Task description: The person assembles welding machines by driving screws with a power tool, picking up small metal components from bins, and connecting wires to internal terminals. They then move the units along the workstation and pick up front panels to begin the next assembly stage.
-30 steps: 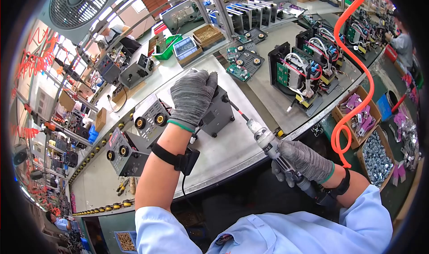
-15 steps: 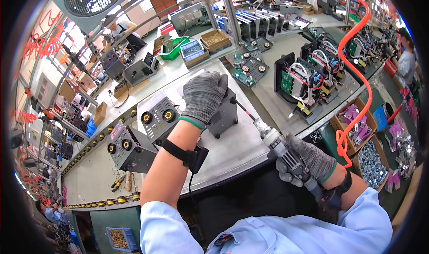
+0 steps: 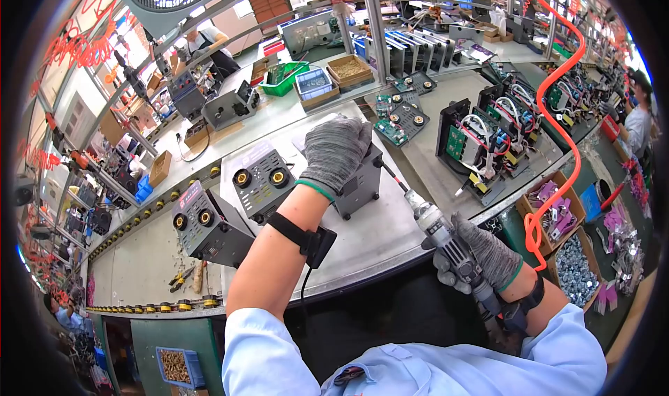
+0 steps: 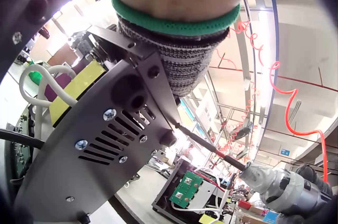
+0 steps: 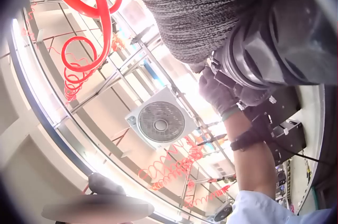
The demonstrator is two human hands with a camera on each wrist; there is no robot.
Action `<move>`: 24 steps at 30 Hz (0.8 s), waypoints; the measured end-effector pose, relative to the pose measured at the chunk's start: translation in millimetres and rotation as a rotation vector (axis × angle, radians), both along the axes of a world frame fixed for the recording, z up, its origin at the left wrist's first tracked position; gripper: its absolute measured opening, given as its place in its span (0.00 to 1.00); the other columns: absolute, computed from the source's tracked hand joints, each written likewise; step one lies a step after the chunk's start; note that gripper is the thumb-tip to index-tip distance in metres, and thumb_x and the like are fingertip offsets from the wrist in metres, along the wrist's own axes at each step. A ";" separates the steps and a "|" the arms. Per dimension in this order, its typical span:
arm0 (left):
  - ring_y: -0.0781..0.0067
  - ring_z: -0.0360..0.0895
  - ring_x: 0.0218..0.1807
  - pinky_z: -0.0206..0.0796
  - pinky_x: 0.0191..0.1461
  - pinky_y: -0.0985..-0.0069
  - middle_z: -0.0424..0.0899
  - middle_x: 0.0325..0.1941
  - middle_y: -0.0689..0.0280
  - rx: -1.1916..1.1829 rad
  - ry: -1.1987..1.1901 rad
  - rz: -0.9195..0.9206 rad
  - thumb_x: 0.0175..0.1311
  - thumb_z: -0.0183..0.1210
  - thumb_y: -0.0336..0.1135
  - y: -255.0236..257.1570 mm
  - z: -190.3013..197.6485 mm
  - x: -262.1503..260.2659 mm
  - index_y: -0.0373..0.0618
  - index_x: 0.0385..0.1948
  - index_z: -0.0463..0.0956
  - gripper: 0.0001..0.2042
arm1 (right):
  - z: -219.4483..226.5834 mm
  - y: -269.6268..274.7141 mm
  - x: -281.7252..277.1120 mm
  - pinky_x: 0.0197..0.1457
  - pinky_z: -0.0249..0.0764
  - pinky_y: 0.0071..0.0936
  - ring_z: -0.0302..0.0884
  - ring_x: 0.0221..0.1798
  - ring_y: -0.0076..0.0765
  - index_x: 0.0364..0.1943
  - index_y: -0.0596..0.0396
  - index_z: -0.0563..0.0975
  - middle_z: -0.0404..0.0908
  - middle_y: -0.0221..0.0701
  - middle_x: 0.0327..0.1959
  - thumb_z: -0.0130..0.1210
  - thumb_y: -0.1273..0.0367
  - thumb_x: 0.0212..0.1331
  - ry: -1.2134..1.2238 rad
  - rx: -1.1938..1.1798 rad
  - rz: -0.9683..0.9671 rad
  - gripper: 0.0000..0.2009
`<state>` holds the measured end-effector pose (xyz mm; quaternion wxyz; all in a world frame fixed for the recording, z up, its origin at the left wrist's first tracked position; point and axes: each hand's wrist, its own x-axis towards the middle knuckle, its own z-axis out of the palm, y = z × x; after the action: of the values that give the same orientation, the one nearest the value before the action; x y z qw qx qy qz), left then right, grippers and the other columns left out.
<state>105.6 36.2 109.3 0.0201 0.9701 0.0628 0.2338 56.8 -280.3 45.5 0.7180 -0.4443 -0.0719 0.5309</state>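
Observation:
My gloved left hand [image 3: 336, 153] grips the top of a dark metal case [image 3: 359, 189] with its fingers curled over the edge. In the left wrist view the case [image 4: 105, 145] shows slots and several screws on one side, and cables emerge behind it. A grey electric screwdriver [image 3: 446, 237] is held by my gloved right hand [image 3: 491, 253], fingers wrapped round its body. Its long bit [image 4: 203, 142] reaches the case's upper edge, right at a corner. In the right wrist view the glove [image 5: 195, 20] and tool body [image 5: 280, 39] hide the bit.
Two similar cases with round sockets, one nearer [image 3: 261, 183] and one farther left [image 3: 209, 222], stand on the bench. Opened units with circuit boards [image 3: 481, 141] sit at right. A coiled red hose [image 3: 568, 138] hangs there. Pliers [image 3: 182, 277] lie at left; a screw box [image 3: 575, 270] is at right.
The head view has shifted, so the bench and hands appear farther right and slightly lower. The left hand stays on the case and the screwdriver bit remains at its edge.

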 end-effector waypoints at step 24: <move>0.49 0.81 0.44 0.74 0.42 0.54 0.81 0.41 0.51 0.262 -0.228 0.835 0.64 0.56 0.29 44.0 -41.7 -595.5 0.45 0.40 0.78 0.06 | -74.6 16.7 -35.5 0.08 0.77 0.33 0.80 0.16 0.37 0.61 0.57 0.68 0.77 0.34 0.22 0.42 0.44 0.76 -0.105 0.135 -0.133 0.29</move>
<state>-489.9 80.2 67.6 -0.1919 0.8242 0.4158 0.3330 21.4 -263.6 -29.0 0.7752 -0.4258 -0.1155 0.4521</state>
